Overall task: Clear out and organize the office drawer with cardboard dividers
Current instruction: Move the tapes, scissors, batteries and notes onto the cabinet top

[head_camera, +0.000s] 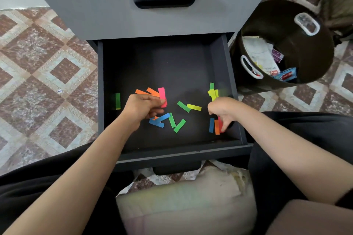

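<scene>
Head view: both hands gather coloured slips from the open drawer (172, 155).
The left hand (142, 108) pinches pink and orange strips (162, 94). The right hand (222, 109), at the drawer's 4 o'clock, is curled round yellow strips (213, 93), though blurred. Other loose strips (179, 120) lie near 6 o'clock. Thin slips could slide from an overfull pinch and scatter, or miss the bin (286, 25) at 2 o'clock.

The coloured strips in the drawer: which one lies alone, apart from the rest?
The green strip beside the drawer's left wall; all others lie further right, in clusters.
</scene>
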Tool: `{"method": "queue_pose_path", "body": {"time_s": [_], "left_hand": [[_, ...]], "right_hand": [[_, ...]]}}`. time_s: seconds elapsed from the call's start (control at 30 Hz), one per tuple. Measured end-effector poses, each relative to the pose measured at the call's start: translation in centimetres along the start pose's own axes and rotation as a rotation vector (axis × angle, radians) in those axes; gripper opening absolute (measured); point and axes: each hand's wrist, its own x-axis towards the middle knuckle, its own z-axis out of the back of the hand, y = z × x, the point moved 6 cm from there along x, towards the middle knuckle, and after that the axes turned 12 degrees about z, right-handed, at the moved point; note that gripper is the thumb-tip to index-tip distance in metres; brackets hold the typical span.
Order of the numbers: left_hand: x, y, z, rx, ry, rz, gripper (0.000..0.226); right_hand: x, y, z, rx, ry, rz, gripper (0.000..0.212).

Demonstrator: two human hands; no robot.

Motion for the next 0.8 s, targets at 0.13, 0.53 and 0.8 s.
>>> {"method": "queue_pose_path", "body": {"time_s": [0.13,0.53,0.8], "left_hand": [[-0.3,-0.3,0.0,-0.002,0.018,-0.019,0.004],[0.0,-0.1,-0.2,0.035,0.009,-0.016,0.006],[0.0,-0.2,-0.5,0.036,0.034,-0.014,0.006]], "right_hand": [[-0.3,0.0,-1.0,-0.020,0.030,-0.012,0.044],[0.4,2.2,0.2,0.145,-0.137,0.113,0.029],[0.9,-0.6,-2.4,-0.397,-0.184,0.058,0.023]]}}
